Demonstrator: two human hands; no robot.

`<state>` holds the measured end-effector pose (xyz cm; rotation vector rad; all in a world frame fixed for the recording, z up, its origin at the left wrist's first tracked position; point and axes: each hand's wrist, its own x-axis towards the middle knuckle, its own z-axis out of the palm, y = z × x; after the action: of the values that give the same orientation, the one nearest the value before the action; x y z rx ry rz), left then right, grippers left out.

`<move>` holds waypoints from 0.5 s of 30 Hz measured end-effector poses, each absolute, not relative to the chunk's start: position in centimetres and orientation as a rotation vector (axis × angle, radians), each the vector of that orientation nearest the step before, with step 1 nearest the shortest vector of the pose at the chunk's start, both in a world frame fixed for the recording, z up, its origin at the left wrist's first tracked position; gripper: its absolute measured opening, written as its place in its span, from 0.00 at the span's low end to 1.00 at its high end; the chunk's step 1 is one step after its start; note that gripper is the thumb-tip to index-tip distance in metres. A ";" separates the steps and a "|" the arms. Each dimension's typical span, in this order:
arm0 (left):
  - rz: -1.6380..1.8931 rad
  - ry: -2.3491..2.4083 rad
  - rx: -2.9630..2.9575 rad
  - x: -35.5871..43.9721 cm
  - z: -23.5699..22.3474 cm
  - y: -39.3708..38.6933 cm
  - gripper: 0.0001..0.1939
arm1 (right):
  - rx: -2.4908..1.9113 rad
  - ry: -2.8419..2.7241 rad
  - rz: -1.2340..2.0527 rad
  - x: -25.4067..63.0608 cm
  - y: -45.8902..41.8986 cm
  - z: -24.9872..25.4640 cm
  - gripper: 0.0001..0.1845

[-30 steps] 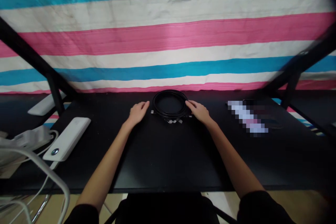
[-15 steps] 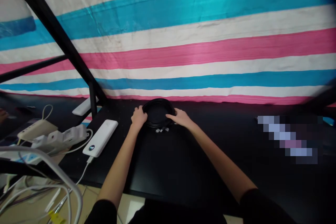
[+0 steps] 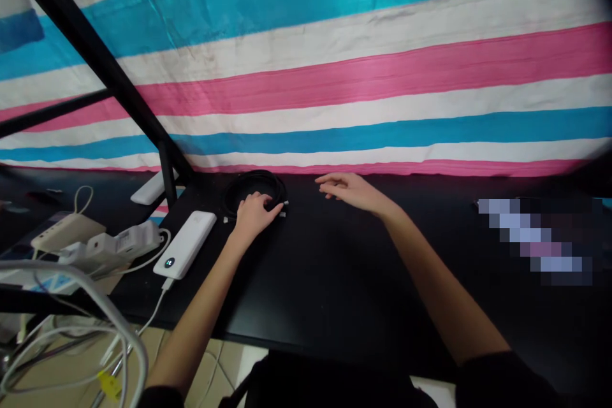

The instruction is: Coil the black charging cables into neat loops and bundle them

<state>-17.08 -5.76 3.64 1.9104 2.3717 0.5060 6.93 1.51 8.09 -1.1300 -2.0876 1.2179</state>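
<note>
Nearest the person, a thick pale cable arcs across the lower left, well to the left of the left hand. A white power bank lies on the black table, left of that hand and a little nearer the body, with a white plug in its near end.

The left hand is palm down over the near right part of a coil of black cable, fingers loosely bent and thumb out to the right; whether they pinch the loops or only rest there, I cannot tell. The right hand hovers to the right, apart from the coil, half open, fingers forward, with nothing visible in it.

As for how far things have got, the cable is wound into a ring and lies flat, its loops fairly close together. Small pale connectors poke out beside the left thumb, and another sits left of the hand, so the ends look loose. No tie shows around the loops, though the hand hides part of them.

Farther left of the left hand is a crowded power strip; beyond both hands hangs a striped tarp.
</note>
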 end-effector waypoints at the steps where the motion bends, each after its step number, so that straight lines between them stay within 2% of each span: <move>1: 0.488 2.360 1.900 -16.6 3.3 -5.5 0.18 | -1.125 -2.070 1.191 7.5 1.3 8.9 0.16; 7: 0.487 2.320 1.788 -17.3 2.8 -4.1 0.12 | -1.076 -2.013 1.108 9.9 0.9 11.7 0.18; 12: 0.631 2.307 1.651 -18.7 3.3 -3.7 0.22 | -1.107 -2.003 1.067 10.3 1.8 11.3 0.20; 15: 0.819 2.369 1.593 -19.3 4.6 -3.6 0.26 | -1.125 -2.035 1.030 10.2 1.9 11.2 0.18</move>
<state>-19.28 -3.57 4.59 1.5928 2.3690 0.8192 10.16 1.90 11.17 -1.1249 -2.0355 1.0298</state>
